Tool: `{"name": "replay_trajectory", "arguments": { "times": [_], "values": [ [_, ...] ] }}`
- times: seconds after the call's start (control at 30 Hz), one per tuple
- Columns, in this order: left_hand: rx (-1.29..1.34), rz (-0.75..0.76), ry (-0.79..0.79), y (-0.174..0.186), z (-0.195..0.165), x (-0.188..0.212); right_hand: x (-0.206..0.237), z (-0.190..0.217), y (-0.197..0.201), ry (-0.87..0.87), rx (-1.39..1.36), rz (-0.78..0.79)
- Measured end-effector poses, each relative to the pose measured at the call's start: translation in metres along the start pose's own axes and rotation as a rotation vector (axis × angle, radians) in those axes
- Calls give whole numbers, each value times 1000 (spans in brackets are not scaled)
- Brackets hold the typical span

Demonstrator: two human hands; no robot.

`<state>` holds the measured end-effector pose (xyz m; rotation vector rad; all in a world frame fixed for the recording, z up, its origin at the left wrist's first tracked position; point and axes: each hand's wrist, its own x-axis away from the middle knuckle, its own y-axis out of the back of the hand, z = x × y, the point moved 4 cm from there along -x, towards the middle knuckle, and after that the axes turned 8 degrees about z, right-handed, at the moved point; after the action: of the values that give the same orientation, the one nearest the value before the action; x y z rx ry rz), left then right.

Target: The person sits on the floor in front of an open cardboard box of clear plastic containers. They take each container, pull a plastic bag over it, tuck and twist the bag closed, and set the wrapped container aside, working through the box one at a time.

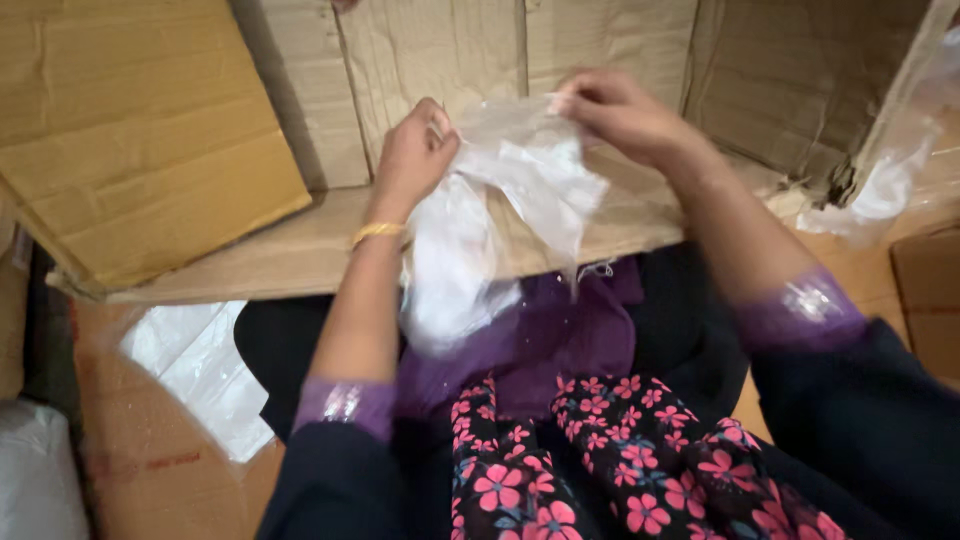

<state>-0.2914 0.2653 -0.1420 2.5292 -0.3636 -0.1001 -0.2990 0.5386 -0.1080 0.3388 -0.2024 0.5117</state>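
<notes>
Both hands grasping clear plastic bag (pixel 510 190) | left hand (pixel 415 155) | right hand (pixel 620 112) | bag stretched between, hanging below

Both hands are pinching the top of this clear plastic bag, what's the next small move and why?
Probably draw the left hand and right hand apart: both pinch the top edge of the clear plastic bag, whose mouth looks shut, while the rest hangs crumpled over the purple cloth.

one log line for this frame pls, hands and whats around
left hand: grips clear plastic bag | right hand: pinches bag top edge | bag: held over cardboard flap | lap: purple cloth
</notes>
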Motion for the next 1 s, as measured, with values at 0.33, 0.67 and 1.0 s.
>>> {"name": "replay_trajectory", "arguments": {
  "times": [0.33,0.67,1.0],
  "values": [
    [-132,-14,290,-69,63,-52,-81,-51,-32,-23,416,-55],
    [644,282,728,-107,108,-23,-35,-83,-35,-396,398,-25],
    [821,128,-87,-44,14,-28,-9,-47,-38,99,-956,43]
  ]
}}
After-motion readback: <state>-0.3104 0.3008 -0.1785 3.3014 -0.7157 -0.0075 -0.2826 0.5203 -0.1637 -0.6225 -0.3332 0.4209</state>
